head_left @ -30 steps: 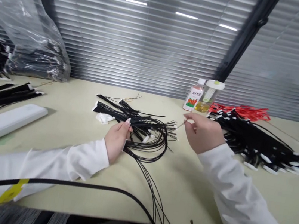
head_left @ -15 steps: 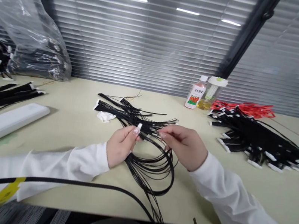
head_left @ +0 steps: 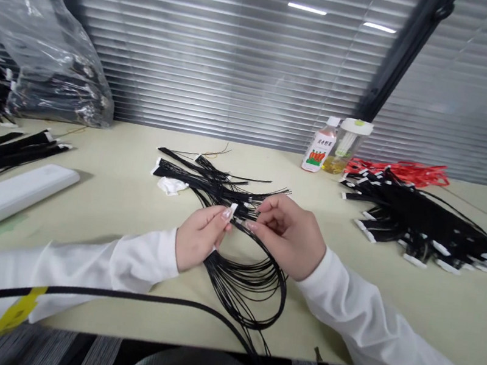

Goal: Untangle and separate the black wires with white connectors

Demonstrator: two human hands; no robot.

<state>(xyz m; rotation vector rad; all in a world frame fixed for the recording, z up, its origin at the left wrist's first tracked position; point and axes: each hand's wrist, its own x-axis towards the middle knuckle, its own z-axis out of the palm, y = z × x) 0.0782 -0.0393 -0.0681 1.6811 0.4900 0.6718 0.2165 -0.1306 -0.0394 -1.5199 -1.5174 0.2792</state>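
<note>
My left hand pinches a small white connector between thumb and fingers, near the middle of the table. Thin black wires run from beside it and loop down to the right. Close to the connector, my right hand has its thumb and fingers curled near the start of the wires; what lies between the fingertips is too small to make out. Behind both hands lies a spread bundle of black cables with white ends. A crumpled white scrap rests beside that bundle.
A white power bank, black cables and a clear plastic bag are at left. At right are a bottle, a lidded cup, red strips and piled black cables. A thick black cable crosses in front.
My right hand has moved left, nearer the connector, and its fingers are more curled. The wire loops hang slightly wider. The view has tipped a little downward.
</note>
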